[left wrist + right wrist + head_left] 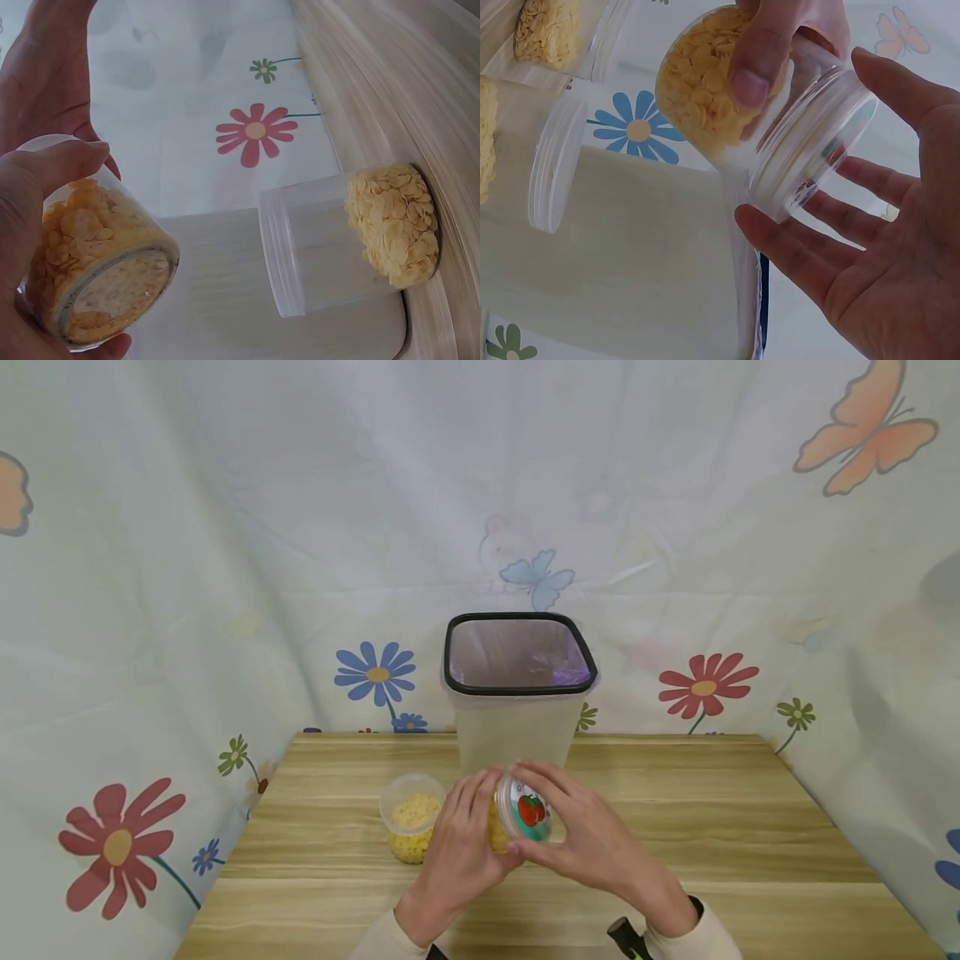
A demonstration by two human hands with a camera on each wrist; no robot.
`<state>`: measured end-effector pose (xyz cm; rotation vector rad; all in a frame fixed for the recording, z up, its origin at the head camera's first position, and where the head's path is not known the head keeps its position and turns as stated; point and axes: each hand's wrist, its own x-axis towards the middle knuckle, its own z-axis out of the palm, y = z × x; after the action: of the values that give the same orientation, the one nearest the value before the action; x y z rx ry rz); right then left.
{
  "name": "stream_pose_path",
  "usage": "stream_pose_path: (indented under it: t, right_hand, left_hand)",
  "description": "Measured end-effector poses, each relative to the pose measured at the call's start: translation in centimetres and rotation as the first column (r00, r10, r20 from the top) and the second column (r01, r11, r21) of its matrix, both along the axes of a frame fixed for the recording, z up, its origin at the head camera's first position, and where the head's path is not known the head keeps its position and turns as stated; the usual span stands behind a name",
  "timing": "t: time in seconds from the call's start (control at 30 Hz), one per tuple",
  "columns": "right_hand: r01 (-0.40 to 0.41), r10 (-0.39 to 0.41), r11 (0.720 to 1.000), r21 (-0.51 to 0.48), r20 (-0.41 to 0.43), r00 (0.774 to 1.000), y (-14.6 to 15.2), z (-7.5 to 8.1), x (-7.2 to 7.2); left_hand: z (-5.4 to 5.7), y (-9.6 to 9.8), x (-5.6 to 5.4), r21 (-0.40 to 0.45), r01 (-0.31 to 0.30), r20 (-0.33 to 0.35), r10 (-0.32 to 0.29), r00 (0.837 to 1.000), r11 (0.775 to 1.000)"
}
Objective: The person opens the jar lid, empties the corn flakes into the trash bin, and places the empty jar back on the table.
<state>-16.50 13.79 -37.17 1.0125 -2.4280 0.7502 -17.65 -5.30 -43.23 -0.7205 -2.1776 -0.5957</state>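
Left hand (459, 843) grips flake jar (105, 240); right hand (588, 835) pinches its lid (531, 812), still on. Left of left hand: second jar (408, 839), already lidless.

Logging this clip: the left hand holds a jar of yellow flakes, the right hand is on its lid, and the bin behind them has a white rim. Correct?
Not quite: the bin has a black rim, as the head view shows. The left hand does hold the jar of yellow flakes, with the right hand on its lid.
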Motion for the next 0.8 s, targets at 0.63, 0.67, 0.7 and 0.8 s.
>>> stream_pose_path:
  t: [0.63,0.67,0.7,0.8]
  right_hand:
    - [0.068,-0.069,0.998,-0.004,-0.021,0.997,0.1,0.5,0.7]
    - [0.092,-0.092,0.996,-0.007,-0.025,0.995,0.0,0.6,0.8]
    - [0.112,-0.112,0.994,-0.009,-0.025,0.993,-0.1,0.6,1.0]
    - [0.157,-0.157,0.988,-0.003,-0.009,0.988,-0.4,0.7,1.2]
  left_hand:
    - [0.3,0.1,0.4,0.01,-0.004,0.078,0.003,0.997,1.0]
    - [0.3,0.1,0.3,0.01,-0.005,0.074,0.004,0.997,1.0]
    - [0.3,0.2,0.3,0.011,-0.005,0.072,0.004,0.997,1.0]
    - [0.3,0.2,0.3,0.008,-0.011,0.056,0.011,0.998,1.0]
